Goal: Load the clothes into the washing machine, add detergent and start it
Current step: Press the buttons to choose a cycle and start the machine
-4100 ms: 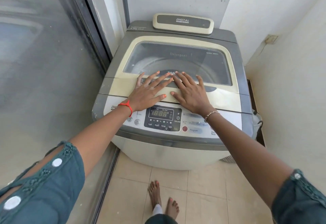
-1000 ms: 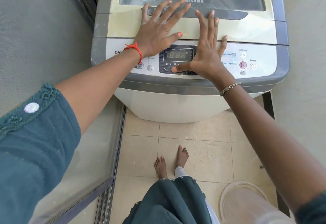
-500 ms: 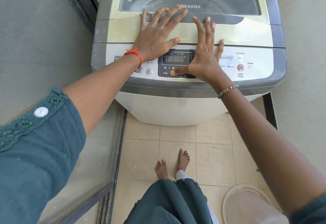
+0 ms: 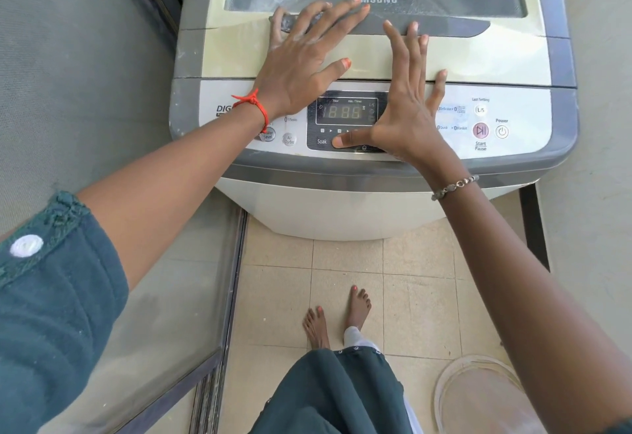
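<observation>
A top-loading washing machine [image 4: 342, 207] stands in front of me with its cream, glass-windowed lid [image 4: 478, 60] down. My left hand [image 4: 301, 64] lies flat on the front of the lid, fingers spread toward the grey lid handle [image 4: 444, 28]. My right hand [image 4: 407, 101] is spread over the control panel [image 4: 458, 115]; its thumb presses a button in the dark display area [image 4: 345, 113] beside the word Soak, while its fingers reach onto the lid. The display reads 888. No clothes or detergent show.
A red Start/Pause button [image 4: 480, 130] and a Power button [image 4: 501, 131] sit at the panel's right. A glass sliding door [image 4: 102, 160] runs along the left. A wall is close on the right. A clear plastic tub [image 4: 478, 396] stands on the tiled floor near my bare feet [image 4: 338, 317].
Four seconds ago both hands lay flat on the lid. The right hand has since slid down so that its thumb is on the panel; over the last second the view only shifted slightly.
</observation>
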`<move>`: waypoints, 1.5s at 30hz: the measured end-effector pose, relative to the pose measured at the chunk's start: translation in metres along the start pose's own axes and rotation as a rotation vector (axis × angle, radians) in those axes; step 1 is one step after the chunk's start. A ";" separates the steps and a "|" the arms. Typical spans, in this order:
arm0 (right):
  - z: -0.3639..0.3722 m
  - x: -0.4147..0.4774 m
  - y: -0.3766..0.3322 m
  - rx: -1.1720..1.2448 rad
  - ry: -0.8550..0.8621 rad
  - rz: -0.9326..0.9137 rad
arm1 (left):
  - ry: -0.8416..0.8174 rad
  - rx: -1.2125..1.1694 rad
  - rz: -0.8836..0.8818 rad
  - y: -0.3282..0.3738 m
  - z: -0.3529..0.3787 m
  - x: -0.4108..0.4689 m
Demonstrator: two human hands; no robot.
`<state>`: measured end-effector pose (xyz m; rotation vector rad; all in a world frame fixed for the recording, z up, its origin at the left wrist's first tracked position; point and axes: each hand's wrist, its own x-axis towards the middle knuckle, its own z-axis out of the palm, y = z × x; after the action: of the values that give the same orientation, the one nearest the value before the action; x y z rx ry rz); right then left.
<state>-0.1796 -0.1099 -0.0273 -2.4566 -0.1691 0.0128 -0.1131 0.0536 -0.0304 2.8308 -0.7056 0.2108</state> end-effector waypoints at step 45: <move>-0.002 0.001 -0.001 -0.021 -0.018 0.000 | 0.070 -0.105 -0.016 0.001 0.000 0.001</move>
<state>-0.1788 -0.1102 -0.0256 -2.4785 -0.1773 0.0328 -0.1131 0.0520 -0.0300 2.7142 -0.6583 0.2613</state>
